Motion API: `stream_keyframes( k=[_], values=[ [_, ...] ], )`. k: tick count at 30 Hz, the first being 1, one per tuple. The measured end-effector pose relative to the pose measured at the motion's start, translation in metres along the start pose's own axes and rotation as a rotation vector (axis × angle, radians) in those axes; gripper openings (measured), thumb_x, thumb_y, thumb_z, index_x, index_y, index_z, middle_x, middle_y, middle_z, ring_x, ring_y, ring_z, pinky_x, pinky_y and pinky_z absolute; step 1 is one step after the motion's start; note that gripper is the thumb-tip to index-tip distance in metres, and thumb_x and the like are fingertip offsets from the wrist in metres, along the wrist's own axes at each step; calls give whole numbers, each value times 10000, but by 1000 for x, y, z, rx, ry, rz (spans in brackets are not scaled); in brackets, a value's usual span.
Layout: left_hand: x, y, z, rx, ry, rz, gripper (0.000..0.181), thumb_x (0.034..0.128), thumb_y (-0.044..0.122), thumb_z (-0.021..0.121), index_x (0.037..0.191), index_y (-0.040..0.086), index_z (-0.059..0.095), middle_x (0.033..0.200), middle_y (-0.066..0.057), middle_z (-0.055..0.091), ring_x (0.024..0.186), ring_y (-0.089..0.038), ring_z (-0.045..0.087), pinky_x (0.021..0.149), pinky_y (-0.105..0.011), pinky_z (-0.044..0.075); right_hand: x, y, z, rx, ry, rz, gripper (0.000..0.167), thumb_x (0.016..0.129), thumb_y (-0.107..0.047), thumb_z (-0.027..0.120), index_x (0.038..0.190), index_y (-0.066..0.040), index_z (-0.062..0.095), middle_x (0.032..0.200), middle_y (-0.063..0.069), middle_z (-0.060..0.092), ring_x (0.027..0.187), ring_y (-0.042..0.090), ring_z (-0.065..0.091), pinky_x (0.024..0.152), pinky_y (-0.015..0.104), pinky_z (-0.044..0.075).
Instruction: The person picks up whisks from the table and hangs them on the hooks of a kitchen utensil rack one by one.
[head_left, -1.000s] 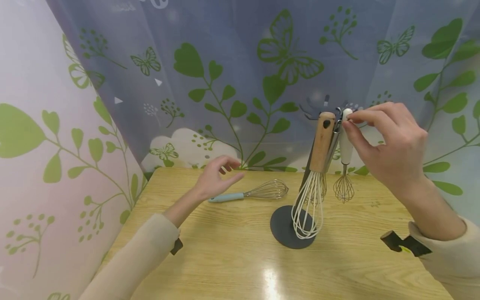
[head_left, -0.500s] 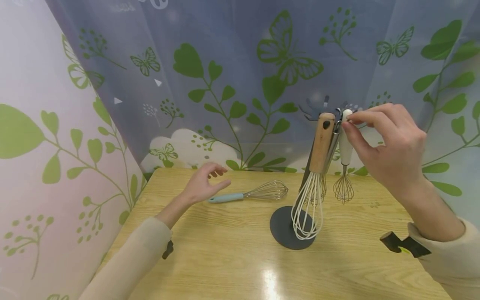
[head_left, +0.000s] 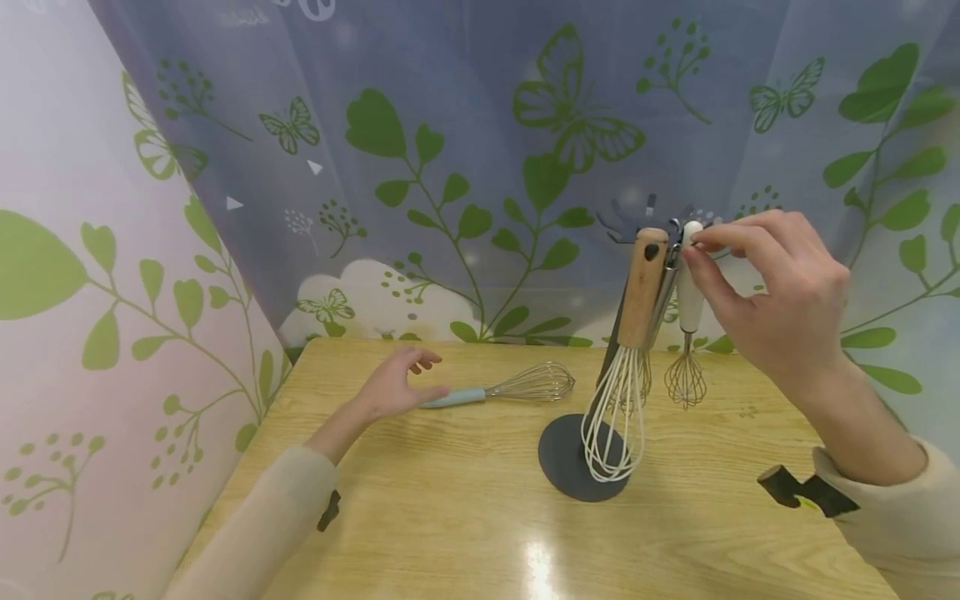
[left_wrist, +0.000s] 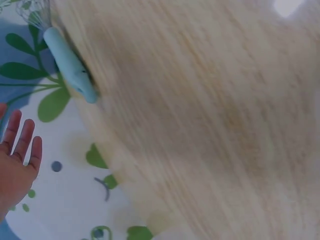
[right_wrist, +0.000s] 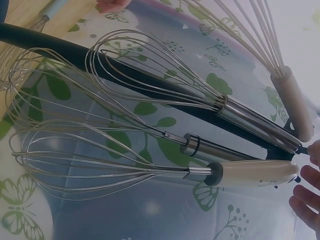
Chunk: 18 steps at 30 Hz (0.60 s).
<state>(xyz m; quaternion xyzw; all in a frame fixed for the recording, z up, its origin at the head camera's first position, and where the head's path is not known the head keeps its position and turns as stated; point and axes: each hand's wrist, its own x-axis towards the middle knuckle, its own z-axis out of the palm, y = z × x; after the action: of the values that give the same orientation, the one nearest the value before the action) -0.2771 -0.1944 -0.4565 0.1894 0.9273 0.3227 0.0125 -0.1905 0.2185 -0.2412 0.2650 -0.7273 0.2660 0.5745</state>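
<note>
My right hand pinches the top of a small white-handled whisk between thumb and finger, at a hook of the dark whisk stand. In the right wrist view its fingertips are at the right edge, by the end of the white handle. Also hanging on the stand are a wooden-handled whisk with cream wires and two steel-handled whisks. My left hand, fingers loosely bent and holding nothing, hovers near the handle of a light-blue whisk lying on the table.
The pale wooden table ends at a patterned curtain behind. Another patterned sheet stands along the left side. The stand's round base sits right of the table's middle, close to the blue whisk's wires.
My left hand has drawn back to the left and toward me, from above the blue whisk to beside its handle end. The right hand and the hanging whisks have hardly moved.
</note>
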Motion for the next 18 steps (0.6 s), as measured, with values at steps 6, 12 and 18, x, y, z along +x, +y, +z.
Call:
stream_keyframes(
  k=[6,12,18],
  values=[
    [-4,-17,8,-3,-25,-47,667,923,502,771,1431,99,611,1328,-150,648,1218,-363,611,1019,-565,541,-1,0,0,6,-4,-1,107,853,-27,788,905,57,747,850,268,699,763,442,566,869,69,299],
    [-4,-29,16,21,-36,-65,652,927,470,780,1423,81,615,1312,-161,656,1195,-360,622,1013,-563,548,-2,3,1,14,-1,0,112,852,-29,793,909,57,750,852,263,704,767,440,573,884,59,307],
    [-4,-37,20,41,-53,-72,634,913,454,786,1392,67,634,1269,-165,664,1152,-346,636,1001,-555,557,-2,5,1,2,0,-8,143,891,-94,786,913,44,755,854,253,708,773,432,585,858,97,337]
  ],
)
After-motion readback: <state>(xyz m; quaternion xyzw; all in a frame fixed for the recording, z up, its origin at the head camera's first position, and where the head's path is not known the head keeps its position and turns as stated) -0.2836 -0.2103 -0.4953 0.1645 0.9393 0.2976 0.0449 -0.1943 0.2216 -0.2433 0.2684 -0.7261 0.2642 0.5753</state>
